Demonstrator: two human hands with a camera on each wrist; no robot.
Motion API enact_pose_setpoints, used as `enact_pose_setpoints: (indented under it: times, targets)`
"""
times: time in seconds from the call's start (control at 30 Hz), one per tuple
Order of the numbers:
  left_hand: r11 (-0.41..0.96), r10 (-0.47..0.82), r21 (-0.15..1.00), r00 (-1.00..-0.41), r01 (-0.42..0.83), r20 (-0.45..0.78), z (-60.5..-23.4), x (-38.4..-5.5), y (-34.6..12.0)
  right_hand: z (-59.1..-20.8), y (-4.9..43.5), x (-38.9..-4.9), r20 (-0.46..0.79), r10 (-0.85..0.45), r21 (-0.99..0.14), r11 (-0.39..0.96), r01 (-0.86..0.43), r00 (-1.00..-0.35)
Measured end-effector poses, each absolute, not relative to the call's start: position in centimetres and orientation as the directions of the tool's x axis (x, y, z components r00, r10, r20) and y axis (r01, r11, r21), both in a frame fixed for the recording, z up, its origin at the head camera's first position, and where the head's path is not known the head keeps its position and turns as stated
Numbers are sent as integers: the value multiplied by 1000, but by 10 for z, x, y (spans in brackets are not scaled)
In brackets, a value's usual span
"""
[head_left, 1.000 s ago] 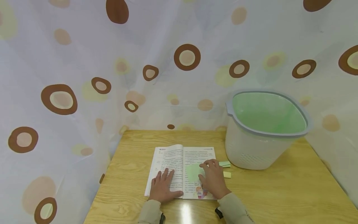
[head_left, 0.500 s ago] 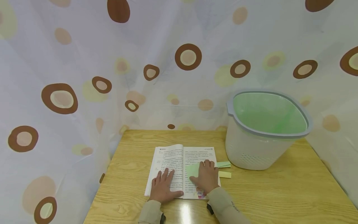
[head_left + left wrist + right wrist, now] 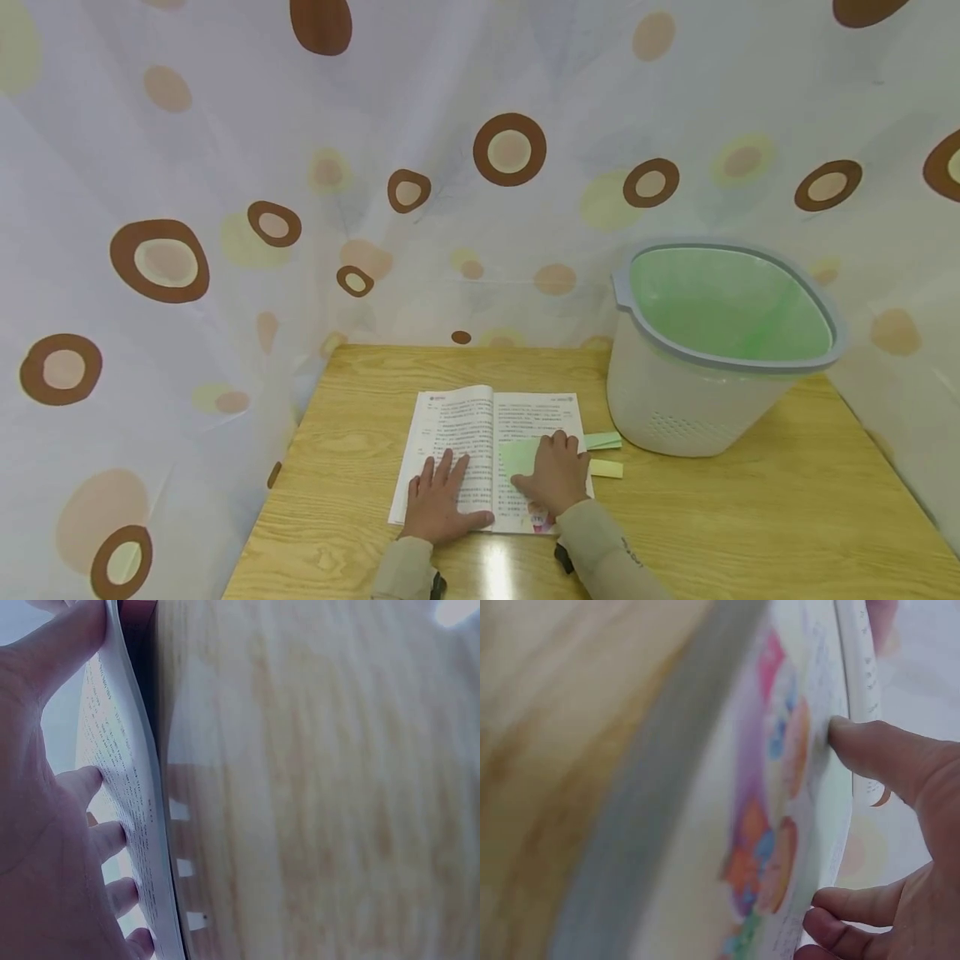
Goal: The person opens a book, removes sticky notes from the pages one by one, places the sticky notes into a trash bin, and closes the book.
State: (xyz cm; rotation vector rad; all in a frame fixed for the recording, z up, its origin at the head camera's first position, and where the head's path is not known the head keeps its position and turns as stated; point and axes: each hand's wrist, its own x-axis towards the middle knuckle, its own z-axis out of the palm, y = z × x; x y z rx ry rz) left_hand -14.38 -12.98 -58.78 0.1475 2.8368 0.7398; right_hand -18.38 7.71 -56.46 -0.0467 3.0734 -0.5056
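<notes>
Your L hand [image 3: 438, 504] lies spread, gripping nothing, on the L pg of the book [image 3: 532, 408], mid-table [image 3: 750, 521]; your R hand [image 3: 555, 477], fingers loosely bent, rests over the green note [image 3: 516, 460] on the R pg, no pinch visible. Note's prob. light, limp, easily creased: best taken by its bare L edge w/ thumb & fingertip.

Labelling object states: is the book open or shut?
Open: the book lies spread on the table, left hand on one page, right hand over the other.
</notes>
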Motion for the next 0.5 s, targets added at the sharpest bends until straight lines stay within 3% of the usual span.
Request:
enact_pose_setpoints:
  times: [0.5]
  targets:
    - [869, 147, 492, -972, 39, -182, -582, -143, -128, -564, 70, -190, -68, -4, -357, 934, 21, -998]
